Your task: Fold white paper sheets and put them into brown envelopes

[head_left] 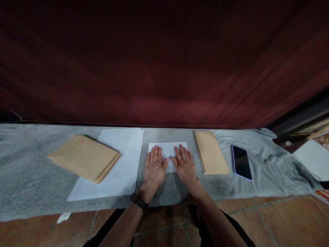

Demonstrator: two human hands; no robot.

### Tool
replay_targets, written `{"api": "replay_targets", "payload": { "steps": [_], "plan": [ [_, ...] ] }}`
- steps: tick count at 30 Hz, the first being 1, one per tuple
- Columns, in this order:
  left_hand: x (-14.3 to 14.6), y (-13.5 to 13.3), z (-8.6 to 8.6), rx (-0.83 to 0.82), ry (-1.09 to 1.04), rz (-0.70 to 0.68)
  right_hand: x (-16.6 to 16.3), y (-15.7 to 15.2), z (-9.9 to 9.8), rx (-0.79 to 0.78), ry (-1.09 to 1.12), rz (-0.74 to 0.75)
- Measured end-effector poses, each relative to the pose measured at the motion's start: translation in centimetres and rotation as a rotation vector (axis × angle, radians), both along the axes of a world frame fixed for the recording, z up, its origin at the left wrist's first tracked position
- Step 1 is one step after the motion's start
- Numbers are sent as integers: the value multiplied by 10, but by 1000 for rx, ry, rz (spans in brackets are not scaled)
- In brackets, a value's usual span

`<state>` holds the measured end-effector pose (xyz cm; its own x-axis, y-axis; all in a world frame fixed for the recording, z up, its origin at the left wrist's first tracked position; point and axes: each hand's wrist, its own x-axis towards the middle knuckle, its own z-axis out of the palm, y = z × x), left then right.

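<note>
A small piece of white paper [168,146], perhaps folded, lies on the grey cloth in front of me. My left hand [155,167] rests flat on its left part, fingers stretched out and pointing away. Over its right part lies my right hand [184,165], also flat with the fingers a little apart. The thumbs point toward each other, with a strip of paper showing between them. Much of the paper is hidden under both palms. To the right of my right hand is a stack of narrow brown envelopes [212,152].
Left of my hands, larger white sheets [125,161] lie partly under a stack of brown envelopes [83,156]. A phone in a purple case [242,162] lies at the right. The grey cloth [267,164] covers the surface, with a dark red upright panel [164,85] behind it.
</note>
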<state>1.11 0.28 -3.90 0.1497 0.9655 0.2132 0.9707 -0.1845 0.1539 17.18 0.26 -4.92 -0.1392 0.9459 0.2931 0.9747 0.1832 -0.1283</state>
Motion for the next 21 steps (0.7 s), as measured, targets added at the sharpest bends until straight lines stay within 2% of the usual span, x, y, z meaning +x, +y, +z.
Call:
{"api": "replay_targets", "payload": {
  "steps": [8,13,15,17,21],
  "plan": [
    [-12,4,5,-4,-3,81,16,0,-11,63,30,-69],
    [6,10,15,23,-7,86,6,9,7,22,86,-165],
    [19,14,16,44,-25,10,-5,16,18,3,127,-140],
    [30,19,13,42,-36,-76,-16,23,25,-11,187,-46],
    [38,27,3,8,-36,-121,-29,32,23,-49,292,49]
  ]
}}
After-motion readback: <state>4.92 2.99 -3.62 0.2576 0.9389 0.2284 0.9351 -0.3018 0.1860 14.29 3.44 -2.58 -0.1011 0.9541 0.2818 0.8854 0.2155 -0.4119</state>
